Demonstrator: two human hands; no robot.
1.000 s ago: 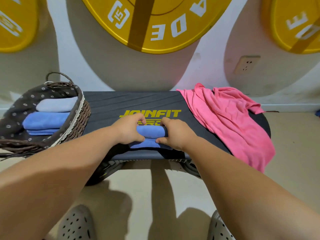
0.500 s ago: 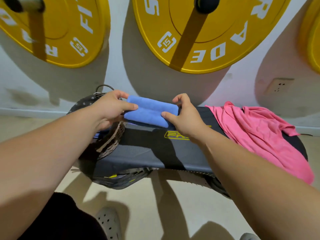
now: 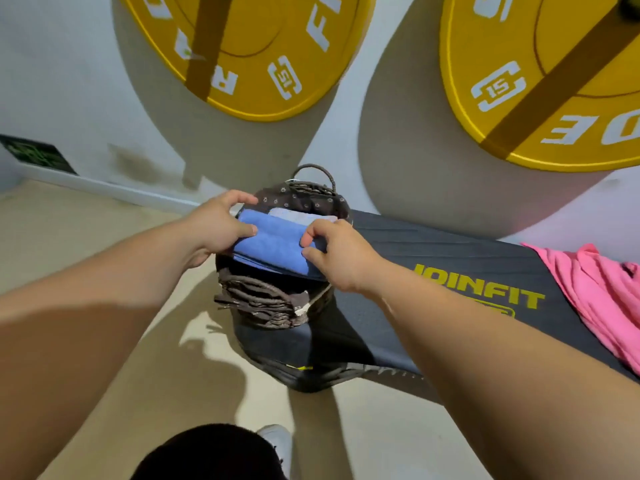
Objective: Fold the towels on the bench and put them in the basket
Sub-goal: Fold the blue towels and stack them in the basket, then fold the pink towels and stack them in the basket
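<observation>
A folded blue towel (image 3: 273, 240) lies at the top of the dark wicker basket (image 3: 266, 303), which stands on the left end of the black bench (image 3: 433, 258). My left hand (image 3: 218, 225) grips the towel's left end and my right hand (image 3: 337, 254) grips its right end. Behind the blue towel a pale folded towel (image 3: 298, 216) shows inside the basket's dotted lining. An unfolded pink towel (image 3: 599, 292) is spread over the bench's right end.
Two yellow weight plates (image 3: 263, 53) hang on the white wall behind the bench. Beige floor lies to the left and in front. My shoe (image 3: 277, 441) and a dark knee (image 3: 207, 452) show at the bottom.
Both hands lifted the folded blue towel off the bench middle and carried it left; it now sits over the basket's contents. The view swung left with it.
</observation>
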